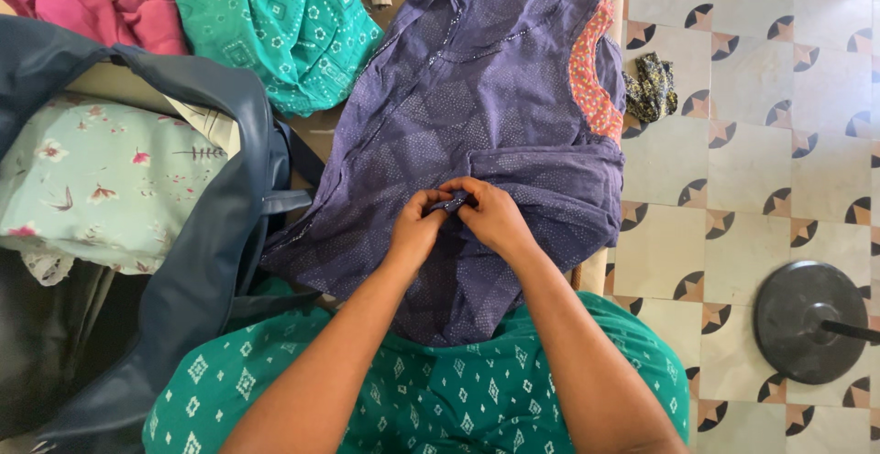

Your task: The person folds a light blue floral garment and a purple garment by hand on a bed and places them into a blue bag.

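Pinching purple garment (477, 115): left hand (417, 227), right hand (495, 216), grip closed.

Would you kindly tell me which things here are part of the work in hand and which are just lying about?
In hand:
purple garment
left hand
right hand

Lying about:
teal patterned cloth
pink cloth
dark blue bag
floral fabric
dark scrap
black round stand base
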